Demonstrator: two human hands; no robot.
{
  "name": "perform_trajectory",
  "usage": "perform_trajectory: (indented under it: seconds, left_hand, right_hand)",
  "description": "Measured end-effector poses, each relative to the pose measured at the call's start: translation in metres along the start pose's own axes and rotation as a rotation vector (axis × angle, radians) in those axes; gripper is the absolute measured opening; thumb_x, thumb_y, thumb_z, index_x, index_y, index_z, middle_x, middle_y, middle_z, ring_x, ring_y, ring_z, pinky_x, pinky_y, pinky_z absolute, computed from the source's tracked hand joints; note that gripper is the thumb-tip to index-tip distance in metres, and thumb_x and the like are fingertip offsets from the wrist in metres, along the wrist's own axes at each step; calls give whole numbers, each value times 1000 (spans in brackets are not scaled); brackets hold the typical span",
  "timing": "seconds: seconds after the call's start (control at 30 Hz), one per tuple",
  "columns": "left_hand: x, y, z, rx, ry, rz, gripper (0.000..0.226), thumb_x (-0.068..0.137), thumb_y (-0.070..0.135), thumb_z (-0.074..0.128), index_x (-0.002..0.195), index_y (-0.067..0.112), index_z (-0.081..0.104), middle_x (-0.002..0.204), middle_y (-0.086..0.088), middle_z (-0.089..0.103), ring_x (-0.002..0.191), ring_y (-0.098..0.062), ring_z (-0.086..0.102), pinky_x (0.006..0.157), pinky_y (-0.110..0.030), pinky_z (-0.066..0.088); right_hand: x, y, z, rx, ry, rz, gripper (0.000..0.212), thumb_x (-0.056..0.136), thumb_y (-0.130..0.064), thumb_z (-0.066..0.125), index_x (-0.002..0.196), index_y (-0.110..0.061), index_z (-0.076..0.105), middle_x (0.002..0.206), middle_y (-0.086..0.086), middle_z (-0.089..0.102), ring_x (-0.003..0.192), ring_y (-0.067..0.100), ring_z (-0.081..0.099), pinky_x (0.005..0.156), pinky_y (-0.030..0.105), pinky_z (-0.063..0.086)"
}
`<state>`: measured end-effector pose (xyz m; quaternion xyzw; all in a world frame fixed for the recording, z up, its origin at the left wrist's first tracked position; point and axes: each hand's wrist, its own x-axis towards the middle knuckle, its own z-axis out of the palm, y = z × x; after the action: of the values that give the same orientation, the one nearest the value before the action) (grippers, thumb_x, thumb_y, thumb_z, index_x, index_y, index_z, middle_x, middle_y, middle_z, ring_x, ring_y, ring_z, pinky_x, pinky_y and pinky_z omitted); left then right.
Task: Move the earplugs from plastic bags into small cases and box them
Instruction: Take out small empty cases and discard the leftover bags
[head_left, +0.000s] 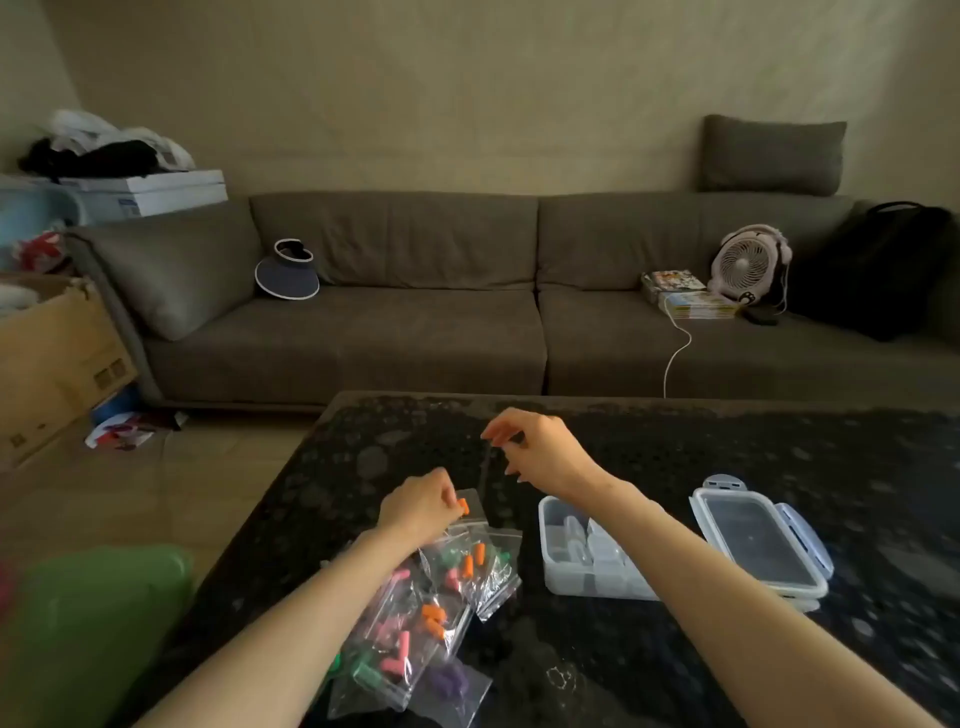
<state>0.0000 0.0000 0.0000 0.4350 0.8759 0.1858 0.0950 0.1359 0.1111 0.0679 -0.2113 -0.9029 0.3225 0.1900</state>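
Several clear zip bags (415, 623) of orange, pink, green and purple earplugs lie piled on the dark table (649, 649) in front of me. My left hand (421, 506) pinches an orange earplug (463, 505) just above the pile. My right hand (540, 452) is raised beyond it, its fingertips pinching the top of a thin clear plastic bag (484, 470) that hangs edge-on. To the right stands an open clear box (550, 566) with small clear cases (587, 540) inside it. Its lid (758, 540) lies beside it on the right.
A green blurred object (93, 623) sits at the near left, off the table. Beyond the table is a grey sofa (415, 332) with a visor hat (287, 270), books and a small fan (748, 265). Cardboard boxes (52, 358) stand at the left.
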Motion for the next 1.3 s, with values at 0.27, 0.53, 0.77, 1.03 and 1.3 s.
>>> perform_trajectory:
  seconds: [0.27, 0.53, 0.77, 1.03, 1.3]
  left_hand:
    - [-4, -6, 56, 308, -85, -36, 79, 76, 57, 68, 133, 10, 38, 135, -6, 49, 124, -24, 49, 97, -35, 46]
    - [-12, -15, 76, 367, 15, 6, 41, 88, 38, 62, 121, 15, 54, 126, -3, 56, 117, -19, 52, 97, -30, 43]
    - [-28, -12, 72, 198, 264, 85, 15, 91, 30, 56, 97, 19, 65, 112, 1, 57, 110, -17, 50, 93, -28, 41]
    - [-61, -3, 43, -819, 236, -174, 20, 86, 13, 67, 96, 13, 51, 96, -7, 64, 86, -18, 64, 70, -25, 51]
    - [-89, 3, 43, -598, 433, 15, 60, 79, 10, 68, 127, 33, 38, 128, 11, 38, 115, -10, 39, 95, -28, 44]
  right_hand:
    - [-9, 12, 21, -67, -105, 12, 28, 96, -4, 44, 113, -18, 61, 110, 4, 63, 83, 14, 64, 67, 23, 55]
    - [-21, 18, 42, -104, -145, 54, 24, 95, -9, 47, 112, -18, 62, 111, 5, 65, 92, 19, 64, 81, 30, 56]
    - [-50, 38, 68, -152, -141, 164, 31, 93, -19, 55, 124, -19, 56, 121, 4, 62, 102, 22, 63, 83, 35, 56]
    - [-71, 33, 71, 427, -44, 510, 19, 92, -15, 61, 109, -6, 66, 77, 2, 66, 45, 3, 55, 44, 14, 43]
    - [-92, 22, 70, 539, 87, 444, 15, 94, -8, 57, 103, -3, 67, 76, 8, 69, 60, 12, 65, 57, 24, 57]
